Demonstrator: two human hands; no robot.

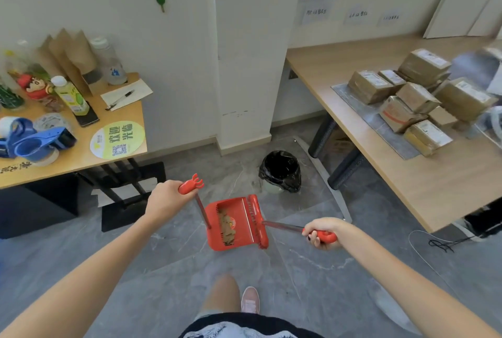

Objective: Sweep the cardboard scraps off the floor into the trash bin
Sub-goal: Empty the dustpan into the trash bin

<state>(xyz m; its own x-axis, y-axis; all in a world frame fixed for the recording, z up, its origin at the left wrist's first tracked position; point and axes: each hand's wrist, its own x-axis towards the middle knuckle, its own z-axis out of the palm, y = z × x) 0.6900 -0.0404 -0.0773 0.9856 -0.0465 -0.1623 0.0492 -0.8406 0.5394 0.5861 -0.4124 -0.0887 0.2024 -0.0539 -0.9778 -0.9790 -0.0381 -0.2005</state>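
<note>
A red dustpan rests on the grey floor in front of me, with brown cardboard scraps lying inside it. My left hand grips the red top of the dustpan's upright handle. My right hand holds the red handle of a small broom, whose head lies along the dustpan's right edge. A trash bin lined with a black bag stands on the floor just beyond the dustpan, to the right, near the table leg.
A wooden table with several taped parcels fills the right side. At left, a smaller table holds bottles, tape dispensers and a phone. A white pillar stands behind the bin. A cable lies on the floor at right. My foot is below the dustpan.
</note>
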